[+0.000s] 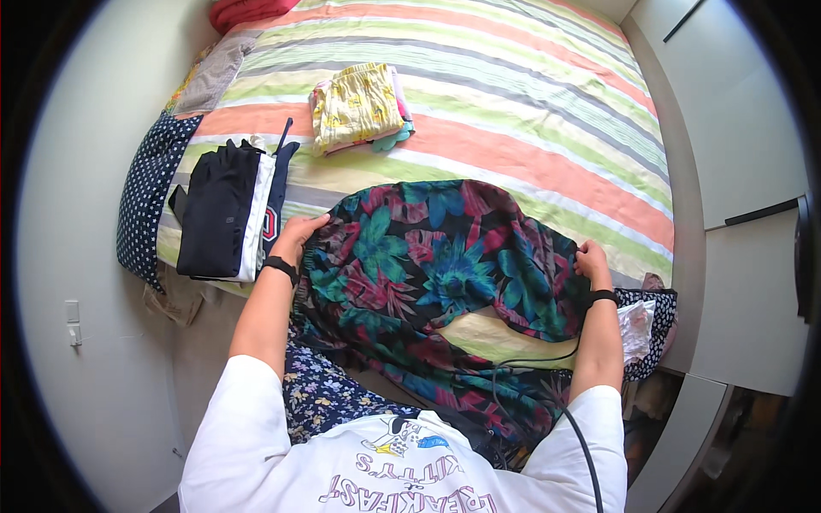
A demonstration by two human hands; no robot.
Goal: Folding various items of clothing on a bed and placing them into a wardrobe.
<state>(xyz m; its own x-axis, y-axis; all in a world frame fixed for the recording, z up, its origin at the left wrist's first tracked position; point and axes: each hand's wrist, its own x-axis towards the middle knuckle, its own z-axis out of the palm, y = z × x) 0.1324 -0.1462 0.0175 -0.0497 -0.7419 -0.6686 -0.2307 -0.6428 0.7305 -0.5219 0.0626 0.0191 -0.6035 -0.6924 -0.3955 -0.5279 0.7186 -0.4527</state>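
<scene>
Dark trousers [462,265] with a teal, green and pink leaf print lie spread over the near edge of the bed. One leg stretches right across the mattress; the other hangs over the edge onto my lap. At the gathered waistband, my left hand [298,238] grips the upper corner, thumb on top and the other fingers partly hidden. Over at the right end of the upper leg, my right hand [592,260] is closed on the hem, with curled fingers. A black cable [575,419] runs past my right forearm and over the cloth.
Folded dark and white clothes [224,209] are stacked at the left, beside a dotted navy cloth [152,197]. A folded yellow garment [357,104] tops another pile on the striped bedspread [505,111]. More clothing [654,329] lies at the right corner. Pale cabinets [735,128] stand along the right.
</scene>
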